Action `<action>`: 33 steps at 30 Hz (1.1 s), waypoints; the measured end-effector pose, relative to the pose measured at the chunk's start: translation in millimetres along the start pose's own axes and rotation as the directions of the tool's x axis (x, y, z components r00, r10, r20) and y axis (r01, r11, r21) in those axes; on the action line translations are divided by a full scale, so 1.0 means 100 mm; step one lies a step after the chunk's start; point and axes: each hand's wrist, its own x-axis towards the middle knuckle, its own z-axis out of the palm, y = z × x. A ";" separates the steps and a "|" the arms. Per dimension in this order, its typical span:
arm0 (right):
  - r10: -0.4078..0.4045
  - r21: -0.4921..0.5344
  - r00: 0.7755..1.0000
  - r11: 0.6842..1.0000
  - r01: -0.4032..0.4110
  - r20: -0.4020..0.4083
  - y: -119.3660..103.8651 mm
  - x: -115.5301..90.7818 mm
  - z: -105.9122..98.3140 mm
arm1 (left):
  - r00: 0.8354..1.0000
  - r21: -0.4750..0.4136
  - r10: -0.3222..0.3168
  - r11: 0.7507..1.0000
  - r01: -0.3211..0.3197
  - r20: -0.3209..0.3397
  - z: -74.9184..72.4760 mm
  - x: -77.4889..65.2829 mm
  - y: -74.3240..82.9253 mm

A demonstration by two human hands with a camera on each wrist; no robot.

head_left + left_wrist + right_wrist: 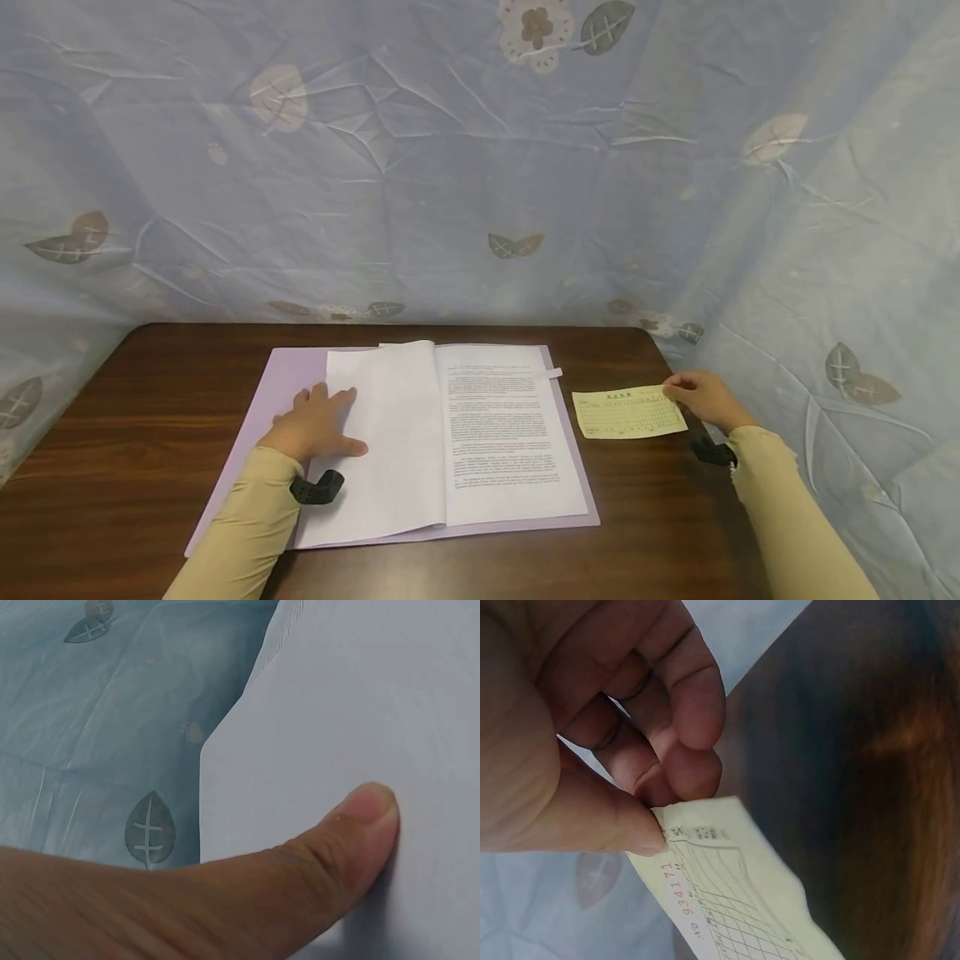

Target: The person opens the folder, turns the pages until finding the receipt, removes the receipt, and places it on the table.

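A purple folder (247, 442) lies open on the table with a stack of white sheets in it. On the right is a printed page (502, 433); on the left, a blank turned page (397, 433). My left hand (311, 425) rests spread on the left side of the blank page, and its thumb (330, 847) lies across the paper in the left wrist view. Between thumb and fingers my right hand (708, 398) pinches the upper right corner of a yellow receipt slip (626, 414), right of the folder. The slip (735, 900) shows a printed grid and a red number.
The brown wooden table (97, 425) has rounded far corners. A pale blue patterned curtain (450, 183) hangs behind it and along the right side. A small white tab (553, 373) sticks out from the folder's right edge. Each wrist wears a black band (317, 489).
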 end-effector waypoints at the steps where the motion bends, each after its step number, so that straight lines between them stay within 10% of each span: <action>1: 0.002 -0.012 1.000 1.000 -0.002 0.002 0.03 0.01 0.00 | 1.000 0.004 0.000 1.000 0.000 0.000 0.00 0.00 0.00; 27: 0.025 -0.208 0.998 0.978 -0.035 -0.051 0.20 0.20 0.13 | 1.000 0.014 0.007 1.000 -0.007 -0.012 -0.02 -0.01 0.03; 33: -0.027 -0.195 0.988 0.981 -0.003 -0.153 -0.10 0.20 0.17 | 1.000 0.011 0.003 1.000 -0.003 0.000 -0.02 -0.02 0.01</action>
